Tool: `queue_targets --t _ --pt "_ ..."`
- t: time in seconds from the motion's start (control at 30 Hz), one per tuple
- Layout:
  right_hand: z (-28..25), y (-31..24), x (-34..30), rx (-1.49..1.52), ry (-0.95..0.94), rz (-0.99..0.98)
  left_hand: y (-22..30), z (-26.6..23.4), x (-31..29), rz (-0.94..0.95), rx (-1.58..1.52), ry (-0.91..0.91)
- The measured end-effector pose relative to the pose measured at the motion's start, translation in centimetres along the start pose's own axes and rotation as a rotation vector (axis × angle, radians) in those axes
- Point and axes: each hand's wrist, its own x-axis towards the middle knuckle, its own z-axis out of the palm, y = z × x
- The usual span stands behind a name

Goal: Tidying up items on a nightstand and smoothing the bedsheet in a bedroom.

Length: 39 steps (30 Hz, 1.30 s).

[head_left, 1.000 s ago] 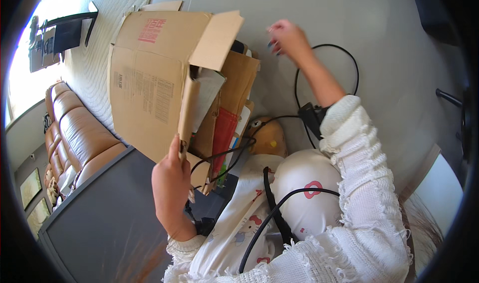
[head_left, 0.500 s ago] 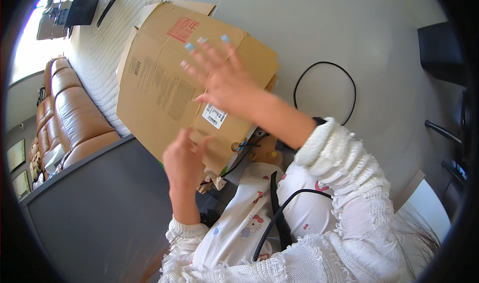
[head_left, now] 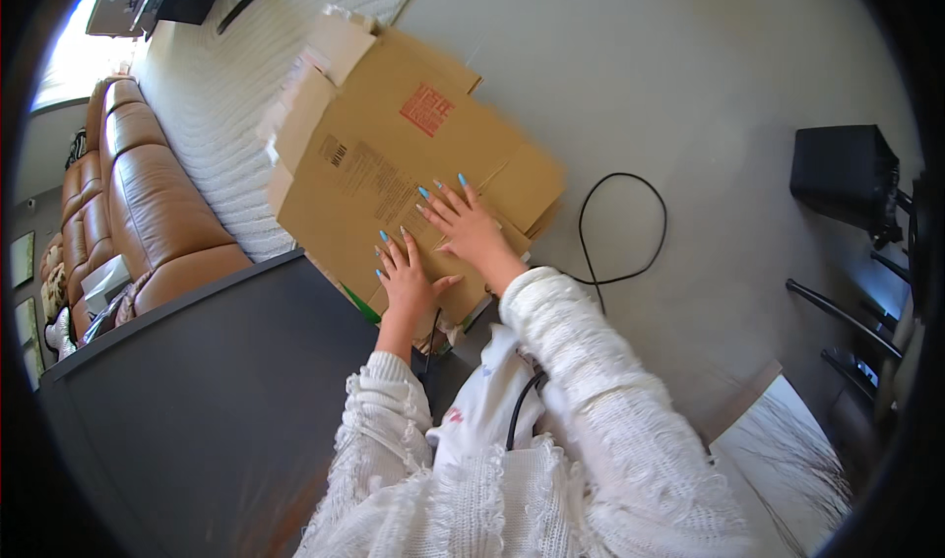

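Note:
A large brown cardboard box, flattened and printed with a red square stamp, lies in front of me. Both palms rest on its near part. My left hand lies flat on the cardboard by its near left edge, fingers stretched forward. Slightly farther and to the right, my right hand also presses flat on it with fingers spread. Neither hand grips anything. Torn flaps stick out at the far left of the box. Under its near left edge a bit of green shows; what else lies underneath is hidden.
A black cable loops on the grey floor right of the box. To the left are a dark grey panel and a brown leather sofa. A black bin-like object and dark chair legs stand at the right.
Both hands have come down flat onto the cardboard; before, the right was raised above it, blurred. My view has shifted, and my body now leans farther over the box.

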Motion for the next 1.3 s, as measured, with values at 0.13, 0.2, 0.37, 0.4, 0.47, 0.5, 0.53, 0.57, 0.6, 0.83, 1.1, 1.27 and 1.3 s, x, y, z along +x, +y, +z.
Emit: queue_targets --t 0.13,0.2,0.37,0.4,0.47,0.5,0.53,0.57,0.6,0.83,1.1,1.27,1.3 --pt "-6.0 -2.7 -5.3 -0.054 -0.219 0.179 -2.6 -4.0 0.9 0.07 -0.04 -0.173" --pt "-9.7 -3.9 -11.0 0.077 -0.08 0.276 -4.0 -6.8 0.0 0.093 -0.072 -0.21" --pt "-20.0 -6.7 -34.3 -0.01 -0.139 0.432 -0.7 -10.0 -10.4 0.195 -0.264 -0.465" --pt "-22.2 -8.5 -39.2 0.017 -0.249 0.537 -0.1 -9.9 -14.1 0.306 -0.334 -0.399" --pt "-25.4 -12.9 -48.5 0.068 -0.43 0.731 0.1 -8.0 -22.3 0.458 -0.301 -0.374" --pt "-27.5 -15.2 -51.7 0.181 -0.576 0.851 0.7 -7.3 -25.6 0.494 -0.203 -0.41" --pt "-28.9 -17.6 -55.2 0.219 -0.597 0.93 3.2 -10.3 -30.5 0.47 -0.092 -0.508" --pt "-29.0 -20.5 -59.4 0.135 -0.488 0.901 4.4 -11.5 -34.7 0.567 -0.064 -0.514" --pt "-30.9 -23.2 -61.3 0.117 -0.445 0.871 4.2 -11.2 -38.3 0.601 0.053 -0.576" --pt "-33.7 -43.8 -70.1 0.427 -0.265 1.283 3.6 -7.6 -56.2 0.918 -0.049 -0.751" --pt "-36.1 -57.2 -75.4 0.795 0.129 1.798 2.2 -14.5 -59.6 0.97 0.278 -0.597" --pt "-39.1 -64.8 -84.8 0.894 0.464 2.131 5.8 -17.5 -60.5 0.944 -0.091 -0.443" --pt "-39.2 -66.1 -85.9 0.885 0.533 2.171 5.5 -18.1 -58.4 0.967 -0.201 -0.392"
